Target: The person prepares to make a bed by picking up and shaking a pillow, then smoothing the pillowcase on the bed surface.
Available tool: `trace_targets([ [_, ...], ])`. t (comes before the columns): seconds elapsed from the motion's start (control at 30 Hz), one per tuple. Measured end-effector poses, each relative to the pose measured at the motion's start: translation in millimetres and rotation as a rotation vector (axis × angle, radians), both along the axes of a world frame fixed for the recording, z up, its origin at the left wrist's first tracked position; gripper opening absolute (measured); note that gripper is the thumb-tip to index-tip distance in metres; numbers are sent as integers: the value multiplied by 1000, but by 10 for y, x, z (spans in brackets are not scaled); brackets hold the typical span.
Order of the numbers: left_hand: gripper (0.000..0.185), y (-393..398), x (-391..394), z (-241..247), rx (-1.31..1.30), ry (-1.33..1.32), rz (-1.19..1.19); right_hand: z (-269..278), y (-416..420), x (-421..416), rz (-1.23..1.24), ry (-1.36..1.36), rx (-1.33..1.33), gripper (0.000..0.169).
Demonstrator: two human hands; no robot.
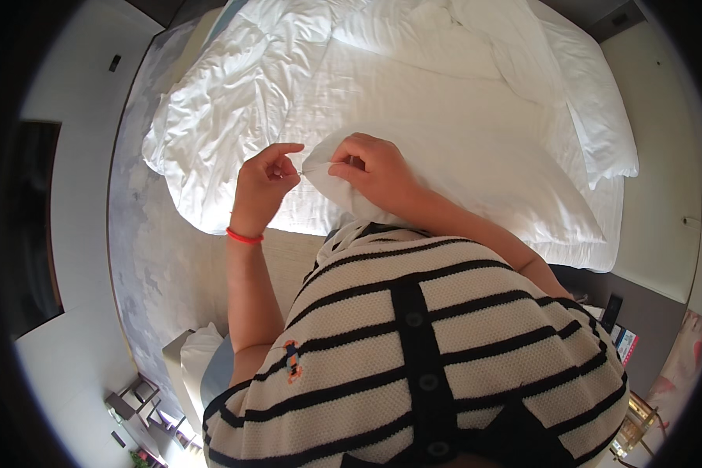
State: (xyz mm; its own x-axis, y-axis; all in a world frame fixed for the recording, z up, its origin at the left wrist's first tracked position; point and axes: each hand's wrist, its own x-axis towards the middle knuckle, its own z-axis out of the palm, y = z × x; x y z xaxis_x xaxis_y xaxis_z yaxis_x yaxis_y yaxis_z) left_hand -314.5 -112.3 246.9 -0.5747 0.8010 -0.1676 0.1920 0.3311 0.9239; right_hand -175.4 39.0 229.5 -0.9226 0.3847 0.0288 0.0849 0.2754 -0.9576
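Note:
A white pillow (491, 181) lies along the near side of the bed, one corner raised between my hands. My right hand (374, 169) pinches the edge of its case near that corner between thumb and fingers. Just left of the corner is my left hand (272, 175), wearing a red wristband (244, 236); its thumb and a finger meet at a tiny item, perhaps a zipper pull, at the corner, while the index finger points out. What exactly the left fingertips grip is too small to tell.
A crumpled white duvet (228, 117) covers the bed's left part, and a second white pillow (596, 111) rests at the right. Behind me on the left stands a chair or sofa with a white cushion (199, 351). A dark bedside surface (655, 316) holds a black handset (612, 311) and papers.

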Motion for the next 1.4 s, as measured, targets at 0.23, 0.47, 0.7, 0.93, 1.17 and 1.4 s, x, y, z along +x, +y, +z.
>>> trace_targets([
  [0.23, 33, -51, -353, -1046, -111, -156, 17, -14, 77, 45, -73, 90, -37, 7],
  [0.47, 32, 326, -362, -1667, -208, -56, 37, 202, 286, 293, -169, 216, -146, 5],
  [0.7, 34, 424, -513, -1985, -378, 71, 71, 587, 511, 714, -114, 608, -187, 10],
  [0.93, 34, 529, -698, -2196, -377, 137, 159, 709, 670, 1003, -200, 715, -347, 11],
  [1.17, 19, 747, -401, -1571, -67, 523, 77, 513, 678, 1096, -190, 670, -597, 6],
  [1.4, 14, 615, 400, -408, 154, 92, -60, 154, 388, 785, -321, 247, -966, 8],
])
